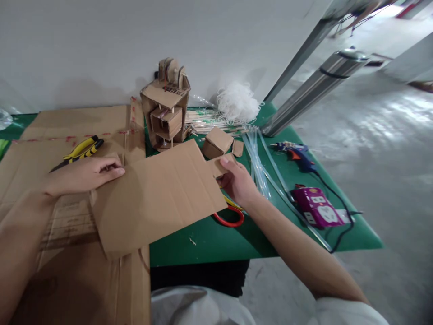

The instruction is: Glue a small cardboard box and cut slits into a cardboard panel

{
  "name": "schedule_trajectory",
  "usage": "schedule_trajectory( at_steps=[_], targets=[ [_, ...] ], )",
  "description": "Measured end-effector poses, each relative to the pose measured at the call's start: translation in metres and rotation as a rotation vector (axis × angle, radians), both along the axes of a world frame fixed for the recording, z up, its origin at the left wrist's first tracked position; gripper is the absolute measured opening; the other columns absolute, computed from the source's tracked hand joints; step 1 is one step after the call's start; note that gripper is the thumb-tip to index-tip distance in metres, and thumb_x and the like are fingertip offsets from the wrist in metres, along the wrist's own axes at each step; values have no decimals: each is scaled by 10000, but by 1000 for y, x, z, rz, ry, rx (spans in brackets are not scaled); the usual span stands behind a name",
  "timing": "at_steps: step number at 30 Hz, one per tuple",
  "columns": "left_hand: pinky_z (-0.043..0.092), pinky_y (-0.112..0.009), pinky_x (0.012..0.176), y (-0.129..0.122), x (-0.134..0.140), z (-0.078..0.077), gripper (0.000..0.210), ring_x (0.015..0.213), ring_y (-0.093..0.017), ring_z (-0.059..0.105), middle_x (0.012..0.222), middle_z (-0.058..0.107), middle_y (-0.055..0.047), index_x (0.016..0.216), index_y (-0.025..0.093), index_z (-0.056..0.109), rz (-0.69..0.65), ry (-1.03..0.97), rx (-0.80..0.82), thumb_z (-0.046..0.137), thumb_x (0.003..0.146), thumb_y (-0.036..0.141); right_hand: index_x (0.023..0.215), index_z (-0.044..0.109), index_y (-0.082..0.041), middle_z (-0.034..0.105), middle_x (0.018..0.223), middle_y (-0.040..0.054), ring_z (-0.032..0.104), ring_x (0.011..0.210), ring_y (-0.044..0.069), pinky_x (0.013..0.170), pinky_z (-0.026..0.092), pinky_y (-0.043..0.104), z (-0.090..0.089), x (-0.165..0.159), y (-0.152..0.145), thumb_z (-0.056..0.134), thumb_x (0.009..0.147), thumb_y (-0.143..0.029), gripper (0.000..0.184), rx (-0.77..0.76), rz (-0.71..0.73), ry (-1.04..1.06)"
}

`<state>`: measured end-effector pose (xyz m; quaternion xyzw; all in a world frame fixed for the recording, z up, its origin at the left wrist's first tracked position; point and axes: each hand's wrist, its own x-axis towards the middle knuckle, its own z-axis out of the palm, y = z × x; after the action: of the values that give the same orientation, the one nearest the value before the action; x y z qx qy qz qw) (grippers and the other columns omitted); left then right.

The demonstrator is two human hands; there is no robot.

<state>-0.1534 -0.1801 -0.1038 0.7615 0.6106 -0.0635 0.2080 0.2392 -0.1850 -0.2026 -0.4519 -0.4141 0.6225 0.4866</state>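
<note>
A large flat cardboard sheet (158,196) is tilted above the table in front of me. My left hand (104,171) is closed at its upper left edge, with the fingers curled and partly hidden. Beyond the sheet's right edge, my right hand (237,180) pinches a small cardboard piece (216,168), thumb on top. That piece meets or overlaps the sheet's edge; I cannot tell whether they are joined. Red-and-yellow handled scissors (232,220) lie partly under the sheet, below my right hand. A small cardboard box (217,142) stands just behind the small piece.
An upright cardboard construction (165,108) stands at the back. Yellow-black pliers (81,150) lie on broad cardboard (50,124) at left. White string (238,103), wooden sticks (206,121), clear glue sticks (259,162), a glue gun (297,155) and a purple power socket (318,207) occupy the right.
</note>
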Motion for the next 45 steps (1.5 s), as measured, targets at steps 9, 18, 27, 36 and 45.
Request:
schedule_trajectory(
  at_steps=[9, 18, 27, 36, 45],
  targets=[
    [466, -300, 895, 0, 13, -12, 436, 984, -233, 616, 1039, 727, -35, 1047, 235, 672, 14, -295, 19, 473, 925, 602, 1116, 668, -255, 776, 895, 109, 749, 1004, 349, 810, 571, 489, 19, 24, 10, 339, 898, -821, 690, 51, -91, -146],
    [459, -300, 754, -20, 75, -17, 278, 814, -180, 498, 869, 523, -2, 959, 235, 517, 115, -643, 217, 377, 1033, 464, 1003, 720, -322, 793, 965, 86, 749, 1024, 371, 813, 630, 538, 39, 33, -15, 785, 586, -815, 649, 229, -55, 53],
    [513, -367, 894, 28, 95, -38, 355, 1078, -224, 613, 1232, 620, -120, 1230, 188, 534, 225, -612, 520, 502, 1002, 459, 939, 752, -293, 816, 983, 20, 777, 1005, 305, 920, 639, 494, 72, 35, -18, 935, 636, -303, 354, 434, -465, 11],
    [436, -438, 1016, 79, 78, -52, 423, 1233, -333, 644, 1175, 739, -116, 1310, 170, 586, 183, -66, 449, 600, 940, 375, 876, 801, -287, 815, 951, 11, 770, 977, 287, 892, 635, 476, 51, 32, 5, 924, 711, -335, 212, 505, -485, -135],
    [438, -459, 1049, 107, 78, -61, 267, 1132, -337, 701, 1072, 775, -140, 1073, 197, 720, 224, 34, 427, 544, 965, 366, 824, 801, -275, 798, 851, 27, 763, 875, 305, 749, 650, 469, 45, 21, 12, 916, 723, -453, 235, 524, -523, -385]
  ],
)
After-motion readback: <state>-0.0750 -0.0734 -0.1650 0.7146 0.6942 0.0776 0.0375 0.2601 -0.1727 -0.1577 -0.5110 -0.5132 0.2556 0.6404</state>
